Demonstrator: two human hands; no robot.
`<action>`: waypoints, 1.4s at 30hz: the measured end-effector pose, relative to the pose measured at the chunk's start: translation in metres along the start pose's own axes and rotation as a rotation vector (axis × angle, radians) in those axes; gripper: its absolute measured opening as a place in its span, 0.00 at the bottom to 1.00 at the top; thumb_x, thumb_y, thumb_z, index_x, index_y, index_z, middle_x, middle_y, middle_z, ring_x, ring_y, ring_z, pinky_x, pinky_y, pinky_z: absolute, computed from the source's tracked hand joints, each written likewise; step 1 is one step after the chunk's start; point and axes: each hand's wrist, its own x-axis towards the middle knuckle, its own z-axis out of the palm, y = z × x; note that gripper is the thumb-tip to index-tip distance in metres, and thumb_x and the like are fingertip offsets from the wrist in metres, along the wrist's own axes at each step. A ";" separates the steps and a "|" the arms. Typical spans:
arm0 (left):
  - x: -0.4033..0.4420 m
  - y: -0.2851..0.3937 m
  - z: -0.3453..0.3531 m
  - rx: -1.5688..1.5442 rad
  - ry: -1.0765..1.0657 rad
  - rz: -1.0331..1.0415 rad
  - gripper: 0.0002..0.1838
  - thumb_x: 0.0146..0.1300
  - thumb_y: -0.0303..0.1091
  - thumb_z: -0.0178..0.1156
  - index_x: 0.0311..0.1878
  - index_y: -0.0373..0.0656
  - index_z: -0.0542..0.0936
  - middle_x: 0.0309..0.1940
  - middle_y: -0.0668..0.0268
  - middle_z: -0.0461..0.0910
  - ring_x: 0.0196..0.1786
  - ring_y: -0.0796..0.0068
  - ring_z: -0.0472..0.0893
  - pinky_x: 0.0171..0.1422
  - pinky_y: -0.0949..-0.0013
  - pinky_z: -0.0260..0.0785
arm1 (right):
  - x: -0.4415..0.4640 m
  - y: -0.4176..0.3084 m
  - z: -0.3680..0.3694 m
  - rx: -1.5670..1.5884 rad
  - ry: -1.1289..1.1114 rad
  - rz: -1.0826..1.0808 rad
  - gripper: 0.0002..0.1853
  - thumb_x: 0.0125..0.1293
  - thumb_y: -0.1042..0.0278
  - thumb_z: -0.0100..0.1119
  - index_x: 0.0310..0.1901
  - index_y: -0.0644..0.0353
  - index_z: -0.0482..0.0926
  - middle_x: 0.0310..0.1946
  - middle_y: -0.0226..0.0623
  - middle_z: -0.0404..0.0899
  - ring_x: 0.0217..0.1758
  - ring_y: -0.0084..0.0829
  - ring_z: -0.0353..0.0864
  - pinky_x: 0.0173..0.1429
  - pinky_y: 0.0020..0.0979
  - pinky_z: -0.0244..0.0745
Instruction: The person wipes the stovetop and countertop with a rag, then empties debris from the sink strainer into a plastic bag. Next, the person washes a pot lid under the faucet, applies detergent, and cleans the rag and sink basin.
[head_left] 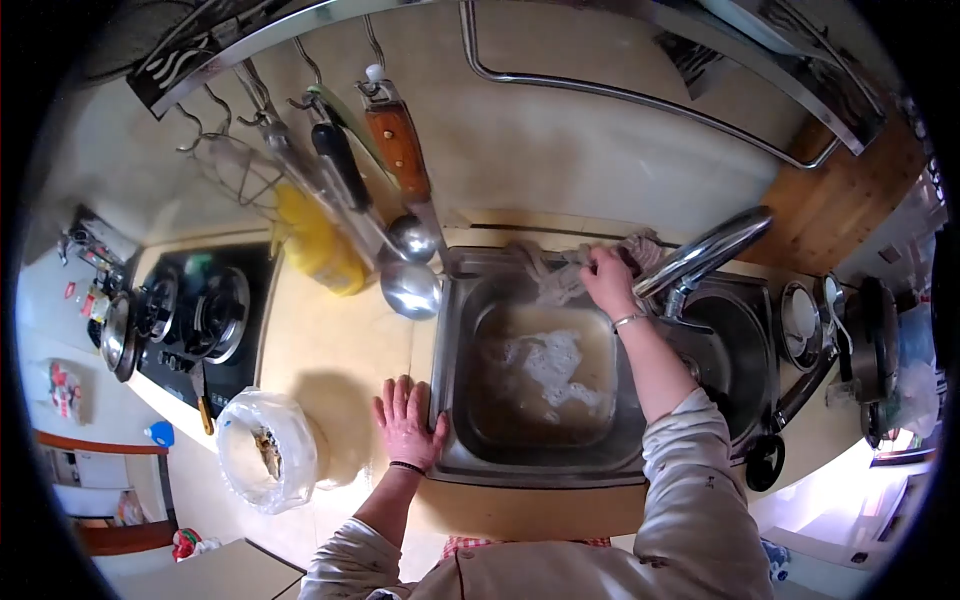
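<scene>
My left hand [408, 428] lies flat on the counter [355, 345] with its fingers spread, against the sink's left edge. Over the back rim of the steel sink [455, 380], my right hand [606, 282] has its fingers curled on a greyish dishcloth [562, 285]. The cloth is bunched along the rim and partly hidden by the hand. Murky water [500, 405] with a patch of white foam [552, 370] stands in the large basin. Just right of my right hand is the chrome faucet [705, 255].
A lined waste bin [235, 455] stands left of my left hand. Behind it are a gas stove [180, 320] and a yellow bottle [325, 255]. Ladles [410, 290] hang from a rail. On the right are a second basin [745, 345] and a bowl [798, 315].
</scene>
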 end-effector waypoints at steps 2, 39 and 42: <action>-0.001 0.000 0.001 -0.021 0.005 0.001 0.32 0.52 0.49 0.57 0.60 0.46 0.67 0.64 0.56 0.59 0.70 0.52 0.51 0.70 0.44 0.38 | -0.014 -0.016 0.000 0.023 -0.104 -0.056 0.11 0.50 0.63 0.58 0.35 0.57 0.76 0.37 0.45 0.75 0.39 0.48 0.75 0.43 0.43 0.71; -0.003 -0.007 0.004 -0.032 -0.002 -0.005 0.33 0.53 0.51 0.55 0.61 0.46 0.65 0.65 0.55 0.57 0.71 0.51 0.50 0.71 0.44 0.36 | -0.108 -0.147 0.072 1.722 -0.650 0.499 0.16 0.63 0.58 0.57 0.48 0.59 0.77 0.46 0.33 0.78 0.49 0.27 0.75 0.55 0.29 0.69; -0.003 -0.005 0.003 -0.048 -0.003 -0.012 0.33 0.53 0.50 0.55 0.62 0.46 0.65 0.66 0.55 0.57 0.71 0.51 0.49 0.71 0.44 0.35 | -0.121 -0.094 0.058 1.821 -0.564 0.778 0.17 0.63 0.56 0.56 0.49 0.56 0.76 0.46 0.33 0.78 0.50 0.28 0.76 0.53 0.32 0.73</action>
